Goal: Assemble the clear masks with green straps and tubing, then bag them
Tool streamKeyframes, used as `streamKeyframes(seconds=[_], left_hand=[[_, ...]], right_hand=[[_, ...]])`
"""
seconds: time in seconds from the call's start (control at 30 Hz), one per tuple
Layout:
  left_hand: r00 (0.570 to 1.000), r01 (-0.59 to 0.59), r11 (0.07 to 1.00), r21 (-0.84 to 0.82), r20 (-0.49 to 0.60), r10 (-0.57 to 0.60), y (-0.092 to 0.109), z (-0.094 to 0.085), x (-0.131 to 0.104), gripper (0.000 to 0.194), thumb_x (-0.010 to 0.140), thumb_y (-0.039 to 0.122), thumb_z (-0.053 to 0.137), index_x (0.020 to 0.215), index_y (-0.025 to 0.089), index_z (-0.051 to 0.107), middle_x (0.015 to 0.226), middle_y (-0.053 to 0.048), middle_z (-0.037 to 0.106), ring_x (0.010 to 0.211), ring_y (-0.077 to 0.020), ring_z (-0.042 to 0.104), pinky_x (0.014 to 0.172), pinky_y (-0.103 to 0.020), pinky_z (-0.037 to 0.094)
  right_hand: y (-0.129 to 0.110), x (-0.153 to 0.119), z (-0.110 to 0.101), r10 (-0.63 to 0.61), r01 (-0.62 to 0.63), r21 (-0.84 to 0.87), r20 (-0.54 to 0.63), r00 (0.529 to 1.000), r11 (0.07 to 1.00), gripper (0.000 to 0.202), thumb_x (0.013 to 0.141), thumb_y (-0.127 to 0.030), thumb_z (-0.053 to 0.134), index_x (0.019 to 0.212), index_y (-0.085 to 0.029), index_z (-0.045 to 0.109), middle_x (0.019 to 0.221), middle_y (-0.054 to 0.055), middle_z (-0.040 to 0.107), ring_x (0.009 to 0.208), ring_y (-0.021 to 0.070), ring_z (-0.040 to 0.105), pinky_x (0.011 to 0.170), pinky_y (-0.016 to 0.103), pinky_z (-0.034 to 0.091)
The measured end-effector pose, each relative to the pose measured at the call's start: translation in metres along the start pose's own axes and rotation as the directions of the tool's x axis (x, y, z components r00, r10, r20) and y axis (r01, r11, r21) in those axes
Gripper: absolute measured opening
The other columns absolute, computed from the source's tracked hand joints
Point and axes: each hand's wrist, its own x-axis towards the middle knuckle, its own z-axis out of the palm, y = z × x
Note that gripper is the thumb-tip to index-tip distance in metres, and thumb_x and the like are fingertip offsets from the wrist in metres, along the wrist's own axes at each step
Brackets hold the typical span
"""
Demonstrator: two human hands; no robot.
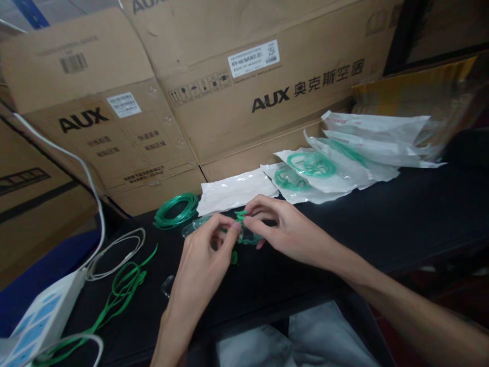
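Note:
My left hand (204,257) pinches thumb to finger at the edge of a clear green-tinted plastic piece, possibly a mask; my fingers hide much of it. My right hand (284,224) is closed on a narrow green strap (240,214) at that same piece. A short green end hangs below my left fingertips. Just behind my hands lie a clear plastic part (194,225) and a flat white packet (237,191). Left of them rests a coil of green tubing (175,210). A small clear bent piece (167,285) lies beside my left wrist.
Packets with green tubing (311,165) lie overlapped at the right back. Large cardboard boxes (214,122) wall off the rear of the black table (305,280). At left are loose green straps (122,290), a white cable (95,188) and a power strip (49,311).

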Motion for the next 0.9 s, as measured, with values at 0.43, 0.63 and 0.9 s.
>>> streamKeyframes(seconds=[0.43, 0.63, 0.9], left_hand=[[1.000, -0.022, 0.999, 0.043, -0.005, 0.022, 0.004, 0.000, -0.003, 0.017, 0.093, 0.031, 0.053, 0.081, 0.021, 0.059, 0.076, 0.003, 0.064, 0.073, -0.0141, 0.060, 0.067, -0.023, 0.042], [0.997, -0.050, 0.996, 0.070, 0.060, 0.046, 0.012, 0.000, -0.008, 0.018, 0.091, 0.025, 0.050, 0.075, 0.021, 0.056, 0.066, 0.005, 0.054, 0.064, -0.0121, 0.050, 0.060, -0.023, 0.037], [0.999, 0.006, 0.997, 0.072, 0.046, -0.009, 0.001, -0.004, -0.003, 0.028, 0.094, 0.043, 0.054, 0.084, 0.022, 0.068, 0.078, 0.002, 0.067, 0.074, -0.0159, 0.059, 0.066, -0.026, 0.040]], right_hand=[[0.001, 0.000, 0.000, -0.214, 0.142, -0.426, -0.126, 0.969, 0.893, 0.011, 0.085, -0.016, 0.071, 0.092, -0.017, 0.079, 0.090, 0.002, 0.080, 0.077, 0.0166, 0.072, 0.076, 0.025, 0.051], [-0.003, 0.002, -0.009, -0.221, 0.133, -0.445, -0.151, 0.963, 0.885, 0.014, 0.085, -0.011, 0.070, 0.093, -0.017, 0.080, 0.092, 0.002, 0.081, 0.084, 0.0175, 0.075, 0.077, 0.023, 0.050], [-0.001, 0.000, -0.004, -0.293, 0.186, -0.517, -0.133, 0.947, 0.836, 0.011, 0.083, -0.012, 0.072, 0.090, -0.016, 0.078, 0.089, 0.003, 0.080, 0.084, 0.0195, 0.075, 0.083, 0.027, 0.052]])
